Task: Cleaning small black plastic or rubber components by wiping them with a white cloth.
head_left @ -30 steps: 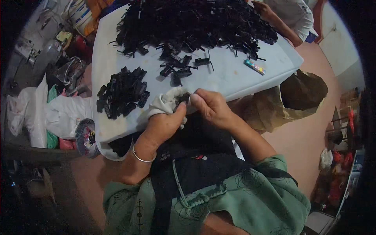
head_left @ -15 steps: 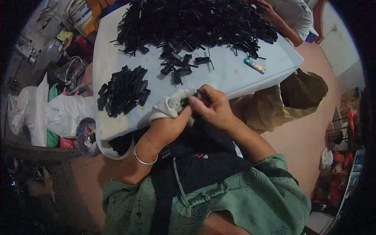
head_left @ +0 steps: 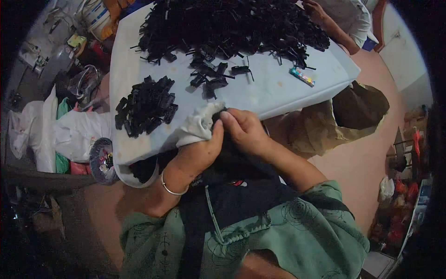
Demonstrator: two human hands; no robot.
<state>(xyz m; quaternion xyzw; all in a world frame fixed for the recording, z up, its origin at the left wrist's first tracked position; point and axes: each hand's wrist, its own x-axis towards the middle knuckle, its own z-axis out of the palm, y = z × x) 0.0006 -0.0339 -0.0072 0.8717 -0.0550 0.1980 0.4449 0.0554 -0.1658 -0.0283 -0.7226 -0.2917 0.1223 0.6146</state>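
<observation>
Closest in, a dark apron [head_left: 232, 204] lies over a green patterned garment, and a pale bangle [head_left: 173, 189] rings the left wrist. Beyond it, both hands meet just off the near edge of the bench [head_left: 274, 100]. The left hand [head_left: 202, 151], its fingers covered by white cloth [head_left: 197, 125], grips a small black piece [head_left: 219, 114] under its thumb; the right hand [head_left: 246, 132] pinches the same piece between thumb and curled fingers. Most of the piece is hidden by the grip. Left of them on the bench sits a smaller pile [head_left: 146, 104] of black pieces. Past the hands, a few loose pieces [head_left: 214, 86] lie scattered, with a colourful tube-shaped packet [head_left: 302, 77] to their right. Farther back spreads a large black heap [head_left: 218, 28], and a co-worker's forearm [head_left: 341, 38] shows beside its right end.
</observation>
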